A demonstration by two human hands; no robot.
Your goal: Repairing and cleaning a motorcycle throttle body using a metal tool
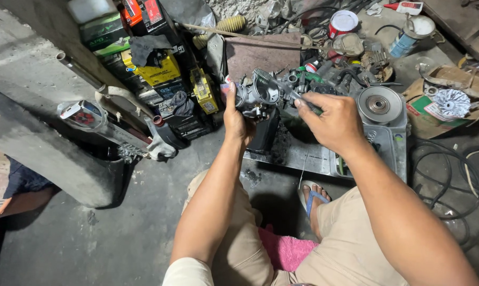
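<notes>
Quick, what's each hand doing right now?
Left hand: closed around a grey metal engine part.
Right hand: closed on a brush, its bristles on that part.

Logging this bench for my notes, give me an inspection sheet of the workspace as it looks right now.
Surface: grimy metal tray on a concrete floor.
Job's things: grey carburetor; brush laid against it.
Clutter: stacked batteries, round pulley, cans, rags.
Grippers: left hand holds the carburetor; right hand grips the brush.
Cables: black hose coils at right.
Surroundings: grey fender at left; another person's leg beside it.
</notes>
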